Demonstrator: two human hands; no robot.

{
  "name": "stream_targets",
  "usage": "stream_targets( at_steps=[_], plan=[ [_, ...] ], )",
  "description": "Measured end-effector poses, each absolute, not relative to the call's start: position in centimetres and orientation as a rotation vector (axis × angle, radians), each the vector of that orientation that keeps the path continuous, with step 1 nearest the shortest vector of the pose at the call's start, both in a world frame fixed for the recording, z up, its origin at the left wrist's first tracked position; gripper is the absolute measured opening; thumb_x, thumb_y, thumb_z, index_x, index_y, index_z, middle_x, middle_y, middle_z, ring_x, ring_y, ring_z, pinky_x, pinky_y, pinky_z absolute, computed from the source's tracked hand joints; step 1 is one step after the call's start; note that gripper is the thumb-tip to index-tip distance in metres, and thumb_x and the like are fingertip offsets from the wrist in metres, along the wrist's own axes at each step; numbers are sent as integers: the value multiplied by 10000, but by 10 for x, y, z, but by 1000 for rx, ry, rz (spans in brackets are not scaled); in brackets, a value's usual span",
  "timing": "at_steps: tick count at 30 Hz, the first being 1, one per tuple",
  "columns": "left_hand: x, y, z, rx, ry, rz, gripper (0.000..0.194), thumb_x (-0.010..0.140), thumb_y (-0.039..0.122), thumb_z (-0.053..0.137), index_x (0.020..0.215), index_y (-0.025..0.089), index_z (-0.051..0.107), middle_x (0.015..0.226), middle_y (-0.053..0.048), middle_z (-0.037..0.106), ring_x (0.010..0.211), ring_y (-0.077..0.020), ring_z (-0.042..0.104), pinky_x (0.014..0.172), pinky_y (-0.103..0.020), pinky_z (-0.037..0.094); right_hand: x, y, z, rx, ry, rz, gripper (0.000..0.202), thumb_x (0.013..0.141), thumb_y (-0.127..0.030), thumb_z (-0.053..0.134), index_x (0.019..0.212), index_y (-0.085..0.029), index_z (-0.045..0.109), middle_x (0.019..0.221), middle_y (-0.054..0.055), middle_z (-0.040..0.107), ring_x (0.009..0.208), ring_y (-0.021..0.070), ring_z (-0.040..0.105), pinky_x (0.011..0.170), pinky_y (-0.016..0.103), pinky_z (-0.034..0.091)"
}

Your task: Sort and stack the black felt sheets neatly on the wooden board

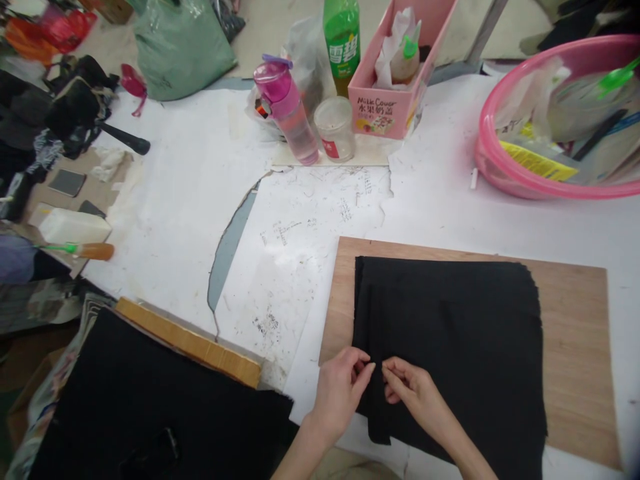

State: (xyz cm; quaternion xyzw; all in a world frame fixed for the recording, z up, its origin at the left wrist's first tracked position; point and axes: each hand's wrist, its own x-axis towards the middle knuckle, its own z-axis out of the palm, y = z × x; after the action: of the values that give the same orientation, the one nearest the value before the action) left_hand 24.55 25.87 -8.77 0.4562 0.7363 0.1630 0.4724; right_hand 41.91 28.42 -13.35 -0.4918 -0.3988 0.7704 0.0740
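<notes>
A stack of black fabric (450, 320) lies on a wooden board (575, 347), with uneven edges and a narrow strip or fold along its left side. At that left side, my left hand (340, 387) pinches the cloth between thumb and forefinger. My right hand (413, 390) is a short way to the right, its fingertips also pinched on the black fabric. The two pinches nearly meet, and the cloth's lower left corner hangs below them. Any small item between the fingertips is too small to make out.
More black cloth (165, 393) lies lower left beside a yellowish wooden bar (190, 340). At the back stand a pink water bottle (295, 123), a clear jar (335, 130), a green soda bottle (343, 47) and a pink box (383, 110). A pink basin (487, 143) is at right.
</notes>
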Motion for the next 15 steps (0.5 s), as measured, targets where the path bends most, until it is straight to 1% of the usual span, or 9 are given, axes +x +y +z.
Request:
stream_targets(
  at_steps=[5, 10, 15],
  plan=[
    [252, 253, -100, 994, 1799, 338, 145, 829, 353, 608, 796, 214, 626, 699, 21, 624, 587, -117, 527, 547, -222, 373, 419, 287, -130, -1460, -1198, 2328, 383, 858, -563, 487, 841, -190, 574, 702, -24, 523, 637, 120, 559, 602, 249, 495],
    [252, 252, -104, 956, 1773, 358, 199, 863, 363, 543, 788, 201, 631, 687, 8, 637, 581, -123, 545, 533, -220, 369, 419, 289, -126, -1454, -1197, 2343, 387, 851, -567, 497, 849, -189, 583, 743, -6, 565, 648, 129, 587, 604, 257, 506],
    [251, 251, -105, 919, 1742, 384, 218, 877, 369, 516, 817, 201, 640, 620, 24, 610, 538, -117, 538, 526, -220, 369, 418, 289, -127, -1458, -1186, 2342, 352, 858, -532, 510, 857, -191, 596, 756, -10, 578, 641, 124, 595, 603, 252, 497]
  ],
)
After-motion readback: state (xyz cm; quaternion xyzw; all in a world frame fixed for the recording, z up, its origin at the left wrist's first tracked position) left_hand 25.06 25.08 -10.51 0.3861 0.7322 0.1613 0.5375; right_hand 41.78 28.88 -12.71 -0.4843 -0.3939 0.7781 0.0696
